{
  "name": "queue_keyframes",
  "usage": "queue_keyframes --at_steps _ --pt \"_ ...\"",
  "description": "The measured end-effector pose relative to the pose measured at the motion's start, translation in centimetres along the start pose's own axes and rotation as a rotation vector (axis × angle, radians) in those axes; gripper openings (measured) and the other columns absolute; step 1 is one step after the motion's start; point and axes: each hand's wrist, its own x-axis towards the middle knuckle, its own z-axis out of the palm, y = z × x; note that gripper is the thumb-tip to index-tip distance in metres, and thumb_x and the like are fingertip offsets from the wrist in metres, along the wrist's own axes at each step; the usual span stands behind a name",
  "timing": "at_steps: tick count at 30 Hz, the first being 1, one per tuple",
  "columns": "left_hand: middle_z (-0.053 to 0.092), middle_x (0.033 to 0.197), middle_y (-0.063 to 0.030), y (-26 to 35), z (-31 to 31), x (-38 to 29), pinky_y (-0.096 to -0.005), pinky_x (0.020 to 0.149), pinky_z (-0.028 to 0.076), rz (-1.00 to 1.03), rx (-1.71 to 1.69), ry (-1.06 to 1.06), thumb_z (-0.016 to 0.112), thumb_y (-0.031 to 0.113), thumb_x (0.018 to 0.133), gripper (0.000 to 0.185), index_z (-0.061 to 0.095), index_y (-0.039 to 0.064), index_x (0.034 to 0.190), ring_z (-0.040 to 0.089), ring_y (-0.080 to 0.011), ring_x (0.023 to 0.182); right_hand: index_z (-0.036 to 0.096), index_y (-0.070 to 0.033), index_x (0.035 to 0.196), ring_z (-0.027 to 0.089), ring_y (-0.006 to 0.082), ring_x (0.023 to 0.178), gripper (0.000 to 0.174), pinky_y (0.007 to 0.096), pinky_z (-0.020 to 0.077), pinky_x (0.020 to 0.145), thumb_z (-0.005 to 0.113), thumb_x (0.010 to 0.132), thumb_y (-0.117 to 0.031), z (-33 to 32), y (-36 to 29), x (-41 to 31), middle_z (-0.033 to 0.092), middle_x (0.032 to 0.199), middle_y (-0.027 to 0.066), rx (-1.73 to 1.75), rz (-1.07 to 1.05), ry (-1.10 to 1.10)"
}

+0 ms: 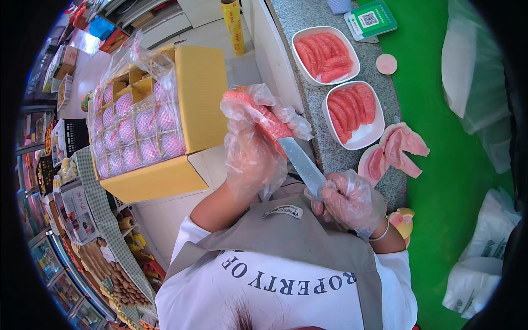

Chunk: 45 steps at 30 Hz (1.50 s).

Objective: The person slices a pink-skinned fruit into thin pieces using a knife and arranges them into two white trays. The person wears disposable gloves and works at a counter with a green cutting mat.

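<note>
My left hand (255, 161), in a clear plastic glove, holds up a peeled piece of red pomelo flesh (266, 117). My right hand (350, 202), gloved too, grips a knife with its handle hidden in the fist. The steel knife blade (303, 165) points up and left, its tip at the lower end of the pomelo flesh. To the right, on a granite counter (305, 97), stand two white plastic trays of pomelo segments, a far tray (295, 51) and a near tray (381, 119). Pieces of pomelo peel (402, 148) lie beside the near tray.
An open cardboard box (202, 95) of fruit in foam nets is at left. A yellow film roll (234, 29) stands behind it. A payment-code stand (371, 20) and round peel slice (386, 64) are at the counter's far end. Plastic bags (474, 268) lie on the green surface (437, 206).
</note>
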Motion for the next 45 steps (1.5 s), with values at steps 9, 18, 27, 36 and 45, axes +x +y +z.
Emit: queue_keyframes --at_steps 9,18,27,36,45 --pt "0.05 0.085 -0.0041 0.0 0.0 0.1 -0.0343 0.067 0.049 0.0 -0.076 -0.013 0.045 0.058 0.096 0.045 0.051 0.014 0.1 0.052 -0.0197 0.075 0.058 -0.002 0.086 0.056 0.0087 0.057 0.022 0.0261 0.0464 0.055 0.049 0.099 -0.017 0.2 0.0 -0.1 0.061 0.069 0.0017 0.046 0.036 0.013" --pt "0.051 0.085 -0.0044 0.0 0.0 0.1 -0.036 0.067 0.05 0.036 -0.007 -0.04 0.045 0.058 0.096 0.045 0.048 0.014 0.1 0.053 -0.0201 0.075 0.058 -0.003 0.082 0.055 0.009 0.056 0.024 0.0269 0.0458 0.054 0.049 0.098 -0.018 0.2 -0.5 -0.3 0.059 0.066 0.0016 -0.038 0.055 0.027" --pt "0.051 0.088 -0.003 0.0 0.1 -0.1 -0.0339 0.068 0.049 0.02 0.033 -0.066 0.048 0.056 0.096 0.041 0.047 0.016 0.102 0.053 -0.0181 0.08 0.057 -0.003 0.081 0.056 0.0084 0.056 0.025 0.0263 0.0457 0.053 0.049 0.098 -0.019 0.6 -0.8 -0.1 0.059 0.066 0.0014 0.043 0.086 0.017" --pt "0.051 0.088 -0.0026 0.2 0.4 0.0 -0.0364 0.07 0.049 0.044 0.075 -0.093 0.052 0.059 0.093 0.044 0.043 0.016 0.097 0.052 -0.0193 0.079 0.058 -0.002 0.077 0.056 0.0197 0.054 0.023 0.0315 0.0447 0.051 0.051 0.095 -0.015 1.0 0.2 0.4 0.061 0.064 0.0081 -0.254 -0.108 0.139" --pt "0.051 0.091 -0.0039 -0.3 -0.3 0.0 -0.0413 0.072 0.051 0.062 0.146 -0.053 0.052 0.058 0.093 0.044 0.043 0.015 0.098 0.054 -0.0229 0.081 0.056 -0.002 0.077 0.058 0.0172 0.052 0.021 0.0327 0.0463 0.052 0.053 0.094 -0.014 0.6 -0.9 0.2 0.061 0.064 0.007 -0.27 -0.076 0.128"
